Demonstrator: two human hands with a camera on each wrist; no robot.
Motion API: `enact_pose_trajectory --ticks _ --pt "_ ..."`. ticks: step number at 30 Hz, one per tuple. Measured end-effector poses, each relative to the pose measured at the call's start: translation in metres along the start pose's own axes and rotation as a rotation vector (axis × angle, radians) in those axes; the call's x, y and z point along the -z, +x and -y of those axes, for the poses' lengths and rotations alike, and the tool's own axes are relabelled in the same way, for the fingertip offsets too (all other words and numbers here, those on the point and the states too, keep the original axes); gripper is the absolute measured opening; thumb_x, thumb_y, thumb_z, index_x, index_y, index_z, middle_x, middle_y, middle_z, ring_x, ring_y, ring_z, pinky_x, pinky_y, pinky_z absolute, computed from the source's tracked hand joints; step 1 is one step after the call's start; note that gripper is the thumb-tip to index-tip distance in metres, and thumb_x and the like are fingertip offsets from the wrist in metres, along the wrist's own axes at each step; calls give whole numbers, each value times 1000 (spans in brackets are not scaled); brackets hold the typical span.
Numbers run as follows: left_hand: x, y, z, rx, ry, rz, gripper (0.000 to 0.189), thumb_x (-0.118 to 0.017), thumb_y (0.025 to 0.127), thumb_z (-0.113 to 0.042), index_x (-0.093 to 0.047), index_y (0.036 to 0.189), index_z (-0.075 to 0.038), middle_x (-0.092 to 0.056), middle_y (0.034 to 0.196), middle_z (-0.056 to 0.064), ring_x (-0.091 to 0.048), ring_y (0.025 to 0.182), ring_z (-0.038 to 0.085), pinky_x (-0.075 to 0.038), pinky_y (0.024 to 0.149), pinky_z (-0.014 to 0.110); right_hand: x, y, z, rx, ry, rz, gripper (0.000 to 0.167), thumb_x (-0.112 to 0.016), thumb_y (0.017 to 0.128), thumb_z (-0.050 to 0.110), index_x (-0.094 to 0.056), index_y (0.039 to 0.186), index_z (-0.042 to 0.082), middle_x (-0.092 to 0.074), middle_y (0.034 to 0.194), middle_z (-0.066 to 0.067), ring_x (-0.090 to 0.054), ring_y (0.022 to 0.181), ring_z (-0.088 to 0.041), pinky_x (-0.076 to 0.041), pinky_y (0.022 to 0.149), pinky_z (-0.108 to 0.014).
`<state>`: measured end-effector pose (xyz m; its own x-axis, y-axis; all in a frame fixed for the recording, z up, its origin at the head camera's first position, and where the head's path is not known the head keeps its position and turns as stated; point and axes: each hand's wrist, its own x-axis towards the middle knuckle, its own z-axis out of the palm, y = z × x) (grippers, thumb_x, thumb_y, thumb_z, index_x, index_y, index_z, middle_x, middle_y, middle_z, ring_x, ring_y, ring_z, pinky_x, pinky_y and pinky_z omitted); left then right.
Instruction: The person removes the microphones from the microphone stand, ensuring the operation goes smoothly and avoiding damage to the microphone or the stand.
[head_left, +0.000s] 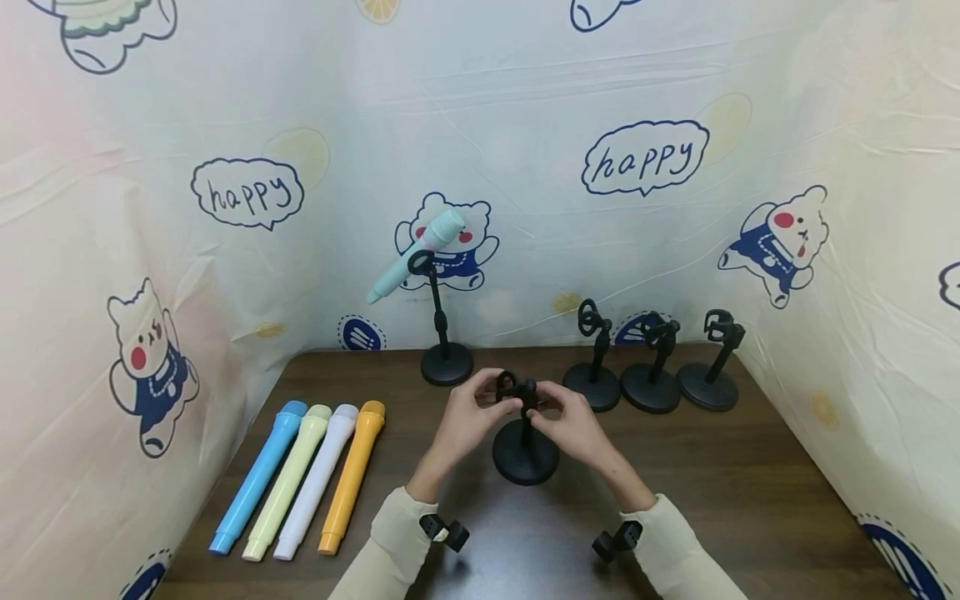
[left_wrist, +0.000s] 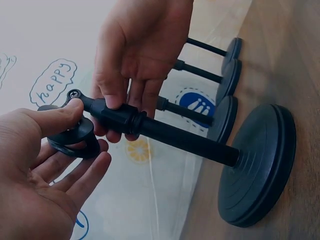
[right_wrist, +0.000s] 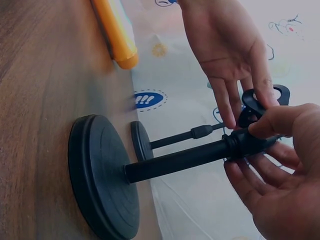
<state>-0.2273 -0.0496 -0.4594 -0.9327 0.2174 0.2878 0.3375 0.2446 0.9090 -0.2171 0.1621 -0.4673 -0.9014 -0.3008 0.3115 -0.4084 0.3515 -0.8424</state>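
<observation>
A black microphone stand (head_left: 526,454) with a round base stands on the table between both hands. My left hand (head_left: 470,419) pinches the ring-shaped clip (left_wrist: 75,135) at its top, thumb on the clip's near side. Around the collar just below the clip, my right hand (head_left: 576,423) grips the stand, its thumb (right_wrist: 272,122) against the collar and its fingers behind the pole. The pole (right_wrist: 180,161) runs straight down to the base, which sits flat on the wood.
Blue, pale green, white and orange toy microphones (head_left: 352,479) lie side by side at the left. Behind, another stand (head_left: 446,364) carries a tilted light-blue microphone (head_left: 417,255). Three more black stands (head_left: 651,388) are grouped at the back right, near the printed curtain (head_left: 510,125).
</observation>
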Motion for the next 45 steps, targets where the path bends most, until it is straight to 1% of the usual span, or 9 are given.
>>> enact_pose_trajectory --ticks 4,10,18,24,28,32,37,41,45 --pt "0 0 1 4 -3 1 36 -86 91 -21 -72 124 -21 -76 115 2 -74 111 18 -61 101 41 0 -2 -1 -8 22 0 37 -68 96 -7 -70 130 6 -75 122 -13 -72 111 -29 -58 101 -55" --pt "0 1 2 0 -12 5 36 -86 91 -21 -72 124 -21 -77 116 3 -74 112 19 -62 99 38 -4 -1 -4 18 -39 -64 30 -79 94 2 -71 122 10 -73 112 -7 -72 102 -22 -62 93 -47" --pt "-1 1 2 9 -13 1 37 -86 91 -20 -71 125 -20 -77 118 4 -74 114 21 -62 99 38 -14 4 -7 -87 -122 -120 32 -85 91 9 -64 115 11 -67 105 -5 -66 96 -16 -62 88 -38" --pt "-1 0 3 11 -7 1 38 -87 91 -22 -71 125 -21 -77 117 3 -74 114 20 -62 100 39 -8 -1 -7 -39 -5 -22 42 -77 96 4 -61 135 8 -71 125 -12 -70 116 -28 -57 105 -52" --pt "-1 0 3 0 -11 1 37 -87 90 -22 -72 125 -22 -77 117 2 -74 114 19 -62 100 39 -2 -2 -6 13 85 12 47 -70 97 -6 -61 141 8 -71 137 -16 -69 127 -34 -55 109 -51" --pt "0 1 4 -1 -14 0 37 -87 90 -23 -72 124 -22 -77 116 3 -74 113 20 -62 100 40 -2 -2 -10 60 67 -26 44 -74 96 -3 -66 137 9 -74 129 -14 -73 119 -32 -59 103 -49" --pt "-1 0 5 10 -10 4 37 -87 90 -23 -72 125 -21 -77 118 6 -74 114 22 -61 100 42 -7 1 -14 84 -49 -86 37 -85 91 8 -70 124 11 -71 116 -7 -73 104 -22 -62 95 -46" --pt "-2 1 6 13 4 5 38 -87 91 -23 -71 125 -21 -77 119 6 -74 115 22 -61 100 42 -12 4 -11 6 -114 -122 31 -89 88 12 -65 108 12 -66 106 -4 -69 96 -17 -63 91 -43" --pt "-2 1 6 14 6 1 38 -86 91 -21 -71 126 -20 -77 119 6 -74 115 22 -62 100 41 -15 7 -9 -67 -136 -119 35 -89 89 15 -60 108 11 -67 105 -4 -67 96 -15 -62 91 -41"
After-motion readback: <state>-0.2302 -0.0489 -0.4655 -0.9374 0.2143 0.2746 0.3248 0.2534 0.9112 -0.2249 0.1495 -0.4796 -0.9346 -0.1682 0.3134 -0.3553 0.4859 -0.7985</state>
